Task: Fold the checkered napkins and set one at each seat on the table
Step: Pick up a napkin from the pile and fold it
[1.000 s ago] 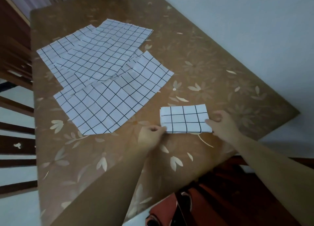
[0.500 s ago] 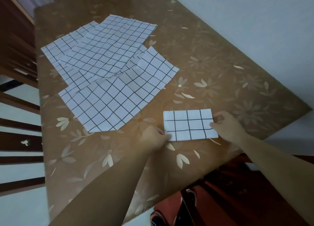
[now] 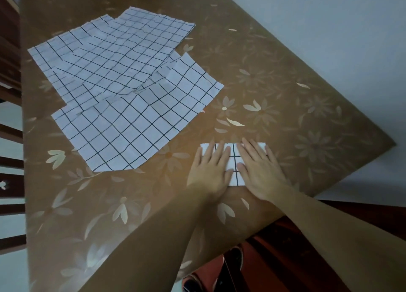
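White folded napkin point(image 3: 233, 178) lies on the brown table point(image 3: 307, 127) near its edge. Left grip point(image 3: 209, 173) and right grip point(image 3: 261, 173) press flat on it, fingers straight, holding nothing.

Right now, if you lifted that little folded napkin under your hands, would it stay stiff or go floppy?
Probably floppy: the unfolded napkins beside it lie rippled and creased, so the material looks thin. It may spring open a bit, since the left hand and right hand press the folded napkin flat. It likely slides easily on the glossy table.
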The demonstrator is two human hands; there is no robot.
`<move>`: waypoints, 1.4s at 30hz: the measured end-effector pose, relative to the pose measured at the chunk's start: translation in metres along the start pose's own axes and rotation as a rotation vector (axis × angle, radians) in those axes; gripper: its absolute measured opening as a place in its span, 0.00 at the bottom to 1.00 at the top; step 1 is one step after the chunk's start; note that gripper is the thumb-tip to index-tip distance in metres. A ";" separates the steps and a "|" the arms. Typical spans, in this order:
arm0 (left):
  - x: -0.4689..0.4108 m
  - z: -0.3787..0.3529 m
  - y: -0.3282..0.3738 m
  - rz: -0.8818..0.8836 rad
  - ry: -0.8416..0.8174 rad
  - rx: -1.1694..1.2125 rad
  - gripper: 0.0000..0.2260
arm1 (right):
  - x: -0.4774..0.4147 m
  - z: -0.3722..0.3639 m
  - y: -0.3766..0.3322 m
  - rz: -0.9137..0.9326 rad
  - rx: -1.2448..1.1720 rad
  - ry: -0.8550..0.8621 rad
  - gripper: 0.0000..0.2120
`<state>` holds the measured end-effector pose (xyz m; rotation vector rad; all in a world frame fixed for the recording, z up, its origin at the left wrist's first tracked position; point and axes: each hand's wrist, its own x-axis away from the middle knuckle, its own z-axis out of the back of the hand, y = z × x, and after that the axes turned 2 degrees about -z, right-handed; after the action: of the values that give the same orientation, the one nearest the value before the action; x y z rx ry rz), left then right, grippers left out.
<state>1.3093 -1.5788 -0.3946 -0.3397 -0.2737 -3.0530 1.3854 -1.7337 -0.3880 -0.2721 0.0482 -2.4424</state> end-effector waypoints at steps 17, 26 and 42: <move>0.028 0.013 -0.018 0.054 -0.082 -0.034 0.33 | 0.026 0.003 0.019 0.016 0.210 -0.116 0.31; 0.033 0.027 0.006 0.010 0.026 0.006 0.30 | 0.007 0.027 0.053 -0.059 0.295 -0.064 0.26; 0.124 0.080 -0.156 0.245 0.000 0.072 0.28 | 0.009 0.046 -0.165 0.115 -0.065 -0.036 0.30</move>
<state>1.1939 -1.4158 -0.3163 -0.3412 -0.3162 -2.7952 1.2853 -1.6098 -0.3246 -0.3334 0.1236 -2.3237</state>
